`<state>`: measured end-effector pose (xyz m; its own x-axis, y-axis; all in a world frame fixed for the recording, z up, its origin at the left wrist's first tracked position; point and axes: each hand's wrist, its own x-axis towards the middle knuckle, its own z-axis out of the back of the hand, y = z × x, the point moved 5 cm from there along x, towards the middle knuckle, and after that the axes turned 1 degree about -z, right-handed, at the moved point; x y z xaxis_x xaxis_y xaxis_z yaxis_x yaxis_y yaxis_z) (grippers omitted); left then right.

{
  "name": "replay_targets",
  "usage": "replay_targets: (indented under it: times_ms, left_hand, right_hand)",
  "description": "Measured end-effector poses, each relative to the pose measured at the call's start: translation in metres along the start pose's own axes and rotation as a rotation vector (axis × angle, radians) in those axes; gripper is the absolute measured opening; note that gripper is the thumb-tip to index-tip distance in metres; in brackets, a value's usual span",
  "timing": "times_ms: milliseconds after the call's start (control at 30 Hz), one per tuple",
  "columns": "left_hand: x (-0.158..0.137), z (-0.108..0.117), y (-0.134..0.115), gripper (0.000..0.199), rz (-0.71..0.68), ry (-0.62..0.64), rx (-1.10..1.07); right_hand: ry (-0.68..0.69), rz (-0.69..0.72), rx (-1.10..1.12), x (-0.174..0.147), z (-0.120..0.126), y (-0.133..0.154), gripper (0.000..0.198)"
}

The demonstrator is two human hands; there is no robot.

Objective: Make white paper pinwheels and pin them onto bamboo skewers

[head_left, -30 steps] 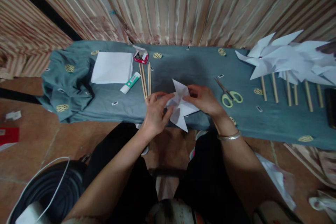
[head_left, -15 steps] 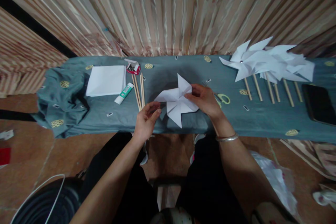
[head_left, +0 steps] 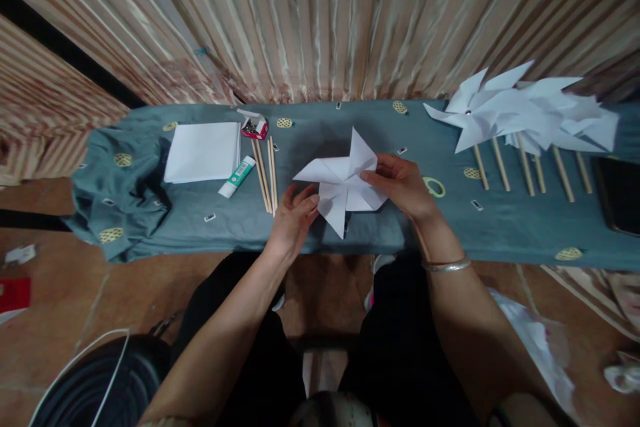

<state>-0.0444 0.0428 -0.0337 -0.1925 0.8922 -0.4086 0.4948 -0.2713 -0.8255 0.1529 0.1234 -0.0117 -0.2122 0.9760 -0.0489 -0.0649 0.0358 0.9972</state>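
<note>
A white paper pinwheel (head_left: 345,181) with folded, pointed blades is held just over the cloth-covered table. My right hand (head_left: 397,183) pinches its right side, thumb on top near the middle and fingers at the back. At the pinwheel's left edge, my left hand (head_left: 295,220) has its thumb and fingertips closed lightly on the paper, with the other fingers curled. Scissors with a yellow-green handle (head_left: 434,187) lie just right of my right hand, mostly hidden by it. Several thin wooden sticks (head_left: 261,177) lie left of the pinwheel.
A stack of white paper (head_left: 203,152), a green-and-white glue tube (head_left: 237,177) and an open red box of small metal pieces (head_left: 255,125) lie to the left. Several pinwheels on sticks (head_left: 525,110) overlap at the right, beside a black phone (head_left: 620,193). A curtain (head_left: 320,27) hangs behind.
Both hands and the pinwheel have shifted slightly right. My left hand has come up to the pinwheel's left edge. The view has also moved a little.
</note>
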Motion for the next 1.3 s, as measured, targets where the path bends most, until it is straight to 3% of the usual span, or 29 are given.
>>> replay_targets:
  times_ms: [233, 333, 533, 900, 1133, 1300]
  left_hand:
    - [-0.001, -0.021, 0.002, 0.040, 0.147, 0.233, 0.001]
    - [0.004, -0.023, 0.003, 0.035, 0.114, 0.197, 0.059]
    - [0.012, -0.017, -0.002, 0.039, -0.113, 0.101, 0.143]
    - [0.015, -0.014, -0.002, 0.033, -0.129, 0.103, 0.189]
    - [0.017, -0.014, -0.001, 0.050, -0.130, 0.113, 0.198]
    - [0.015, -0.017, -0.002, 0.052, -0.129, 0.119, 0.193]
  right_hand:
    - [0.068, -0.037, 0.067, 0.000, -0.012, 0.003, 0.039]
    - [0.131, -0.053, 0.089, -0.002, -0.020, 0.004, 0.040]
    - [0.208, -0.104, 0.085, -0.004, -0.026, 0.000, 0.042]
    - [0.239, -0.144, 0.060, 0.000, -0.028, -0.005, 0.042]
    - [0.205, -0.125, 0.020, 0.002, -0.028, -0.007, 0.040]
    - [0.204, -0.109, 0.009, 0.001, -0.027, -0.005, 0.036]
